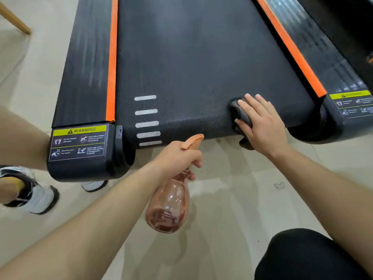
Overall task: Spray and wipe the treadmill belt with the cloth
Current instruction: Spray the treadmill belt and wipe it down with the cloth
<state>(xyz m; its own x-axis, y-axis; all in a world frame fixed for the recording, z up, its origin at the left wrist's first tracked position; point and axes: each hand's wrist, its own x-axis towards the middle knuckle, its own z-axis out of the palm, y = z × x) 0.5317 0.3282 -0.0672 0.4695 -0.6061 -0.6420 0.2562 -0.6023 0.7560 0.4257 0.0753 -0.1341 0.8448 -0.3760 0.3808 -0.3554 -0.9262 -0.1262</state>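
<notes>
The black treadmill belt (191,63) fills the upper middle of the view, with several white dashes near its rear edge. My left hand (177,158) grips the neck of a clear pink spray bottle (167,207) just below that edge, its orange nozzle pointing right. My right hand (262,124) lies flat with straight fingers on a dark grey cloth (241,114), pressing it onto the belt's rear right corner. Part of the cloth hangs over the belt edge.
Orange strips (112,57) and black side rails (84,57) flank the belt, with warning labels (78,142) on the end caps. A shoe (32,190) is on the tiled floor at left. My black-clad knee (302,257) is at lower right. A wooden leg (14,19) stands upper left.
</notes>
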